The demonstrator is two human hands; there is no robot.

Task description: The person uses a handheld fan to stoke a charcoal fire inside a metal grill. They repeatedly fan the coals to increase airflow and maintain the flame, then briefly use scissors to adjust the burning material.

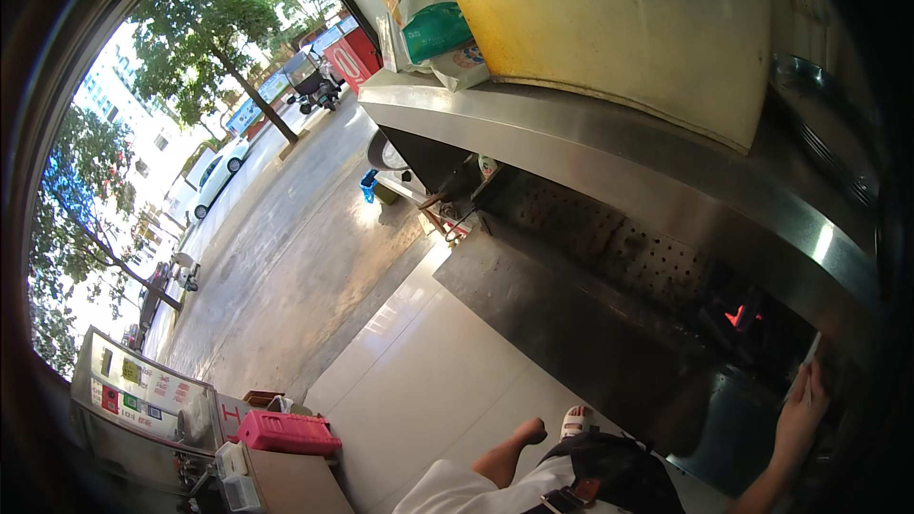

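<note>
At the lower right, my right hand (805, 405) is raised at the counter's end. Its fingers close on a thin, pale, stick-like thing (812, 350) that points upward; its kind is unclear. Just left of it, a red-orange glow (743, 316) shows inside a dark recess under the steel shelf. My left hand (531, 431) hangs low near my body, above the floor and apart from the counter. It looks small and rounded, and its fingers do not show clearly.
A dark worktop (571, 324) runs along my right, below a steel shelf (609, 133). On that shelf stand a large yellowed board (619, 38), a green bag (438, 33) and stacked metal trays (824, 133). A pink box (288, 431) and a glass display case (143, 390) are at lower left.
</note>
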